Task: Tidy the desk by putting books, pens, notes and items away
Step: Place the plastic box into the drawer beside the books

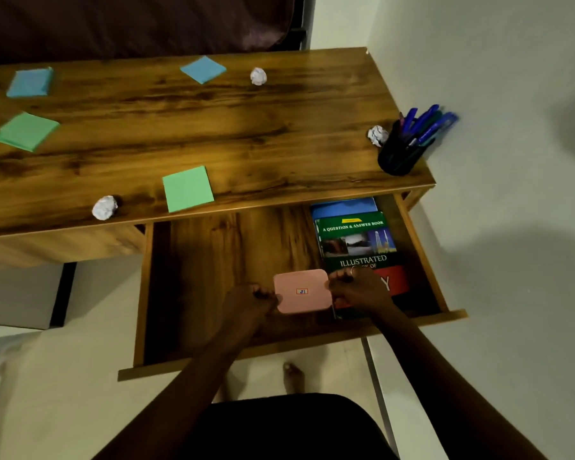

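— Hands?
— Both down in the open drawer (193,280), holding a pink pad (302,291) between them: left hand (250,302) pinching its left edge, right hand (359,288) pinching its right edge, fingers closed on it
— Beside it?
— A stack of books (357,242) along the drawer's right side, green cover on top, blue one beneath
— On the desk (246,127)?
— Two green note pads (188,188) (25,131), two blue note pads (203,69) (30,82), crumpled paper balls (105,207) (258,76) (377,135), one more cut off at the left edge
— Pens?
— Upright in a dark pen cup (400,157) at the right end, just beside one paper ball
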